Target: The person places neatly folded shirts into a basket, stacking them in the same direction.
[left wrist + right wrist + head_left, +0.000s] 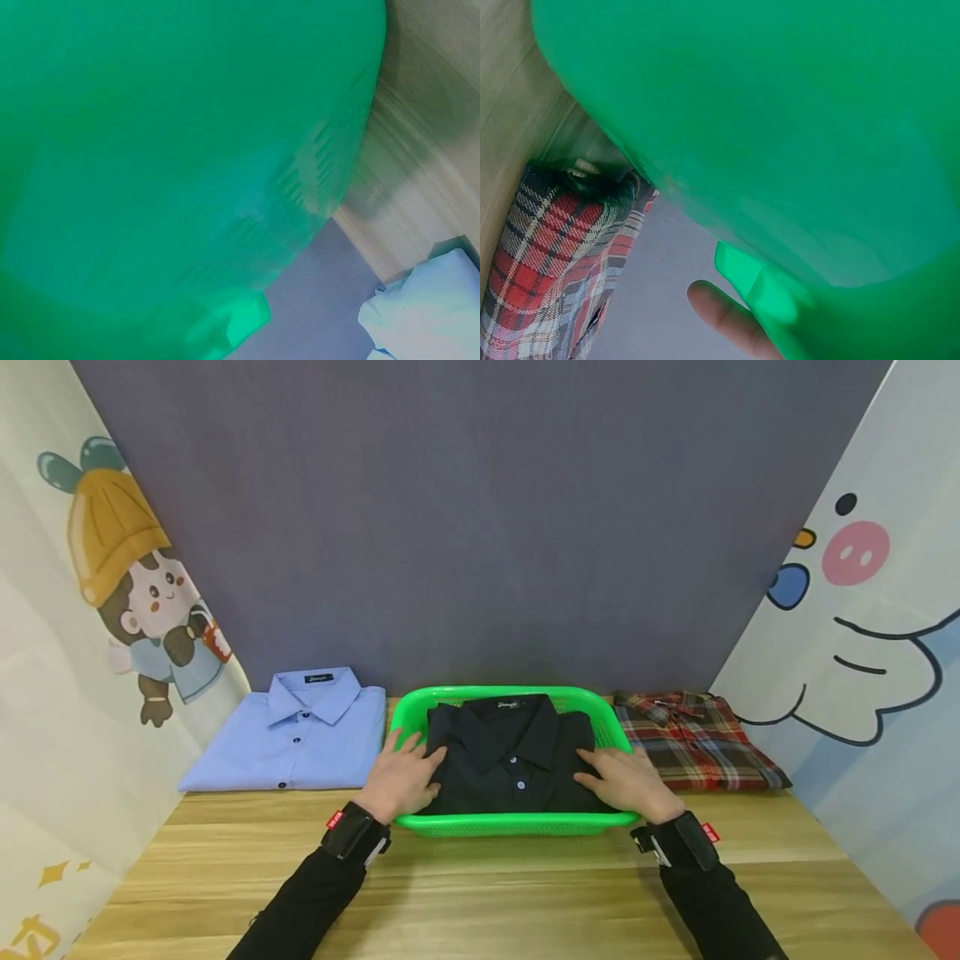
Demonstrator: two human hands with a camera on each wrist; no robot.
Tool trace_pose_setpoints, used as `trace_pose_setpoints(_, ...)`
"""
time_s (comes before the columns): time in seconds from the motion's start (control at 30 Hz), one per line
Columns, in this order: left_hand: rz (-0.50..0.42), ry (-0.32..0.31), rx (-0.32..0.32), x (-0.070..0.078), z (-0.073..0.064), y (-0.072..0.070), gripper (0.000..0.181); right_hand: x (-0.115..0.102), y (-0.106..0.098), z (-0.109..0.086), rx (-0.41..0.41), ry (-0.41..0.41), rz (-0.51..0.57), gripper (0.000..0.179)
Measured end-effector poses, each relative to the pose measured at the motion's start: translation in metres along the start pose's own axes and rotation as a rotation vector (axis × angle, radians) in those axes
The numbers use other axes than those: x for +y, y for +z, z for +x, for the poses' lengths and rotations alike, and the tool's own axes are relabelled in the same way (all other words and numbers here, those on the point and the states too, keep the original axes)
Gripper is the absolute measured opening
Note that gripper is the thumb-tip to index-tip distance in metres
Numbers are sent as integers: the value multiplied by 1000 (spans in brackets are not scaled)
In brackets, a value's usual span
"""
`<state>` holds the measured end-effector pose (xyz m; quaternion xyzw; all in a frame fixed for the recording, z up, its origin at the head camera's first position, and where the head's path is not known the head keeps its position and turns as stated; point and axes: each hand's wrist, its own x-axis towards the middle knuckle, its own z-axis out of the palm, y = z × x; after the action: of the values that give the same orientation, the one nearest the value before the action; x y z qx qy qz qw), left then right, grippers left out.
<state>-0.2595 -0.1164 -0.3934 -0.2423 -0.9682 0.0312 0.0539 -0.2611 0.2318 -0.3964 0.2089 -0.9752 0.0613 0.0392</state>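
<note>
A black folded shirt (506,768), collar toward the back and buttons up, lies inside a green plastic basket (517,822). My left hand (401,774) rests over the basket's left end, fingers spread, with the thumb and one finger on the shirt's left edge. Across from it, my right hand (622,779) lies over the right end, its fingertips on the shirt's right edge. In the right wrist view a straight finger (731,319) shows beside the basket's rim (769,296). The left wrist view is mostly filled by the basket wall (165,150), and the left fingers are hidden there.
A light blue folded shirt (322,743) lies on the wooden table (517,893) left of the basket. On the right sits a red plaid folded shirt (697,743). A dark grey panel (480,527) stands behind, with cartoon-printed curtains (45,635) at the sides.
</note>
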Motion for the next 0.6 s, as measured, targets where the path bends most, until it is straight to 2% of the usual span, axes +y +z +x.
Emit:
trace_pose_setpoints(0.2, 23, -3, 18, -1, 0, 3, 58, 0, 1, 0, 0, -2, -9, 49)
trace_pose_setpoints(0.6, 18, 0, 121, -1, -1, 5, 57, -1, 0, -1, -10, 18, -15, 51)
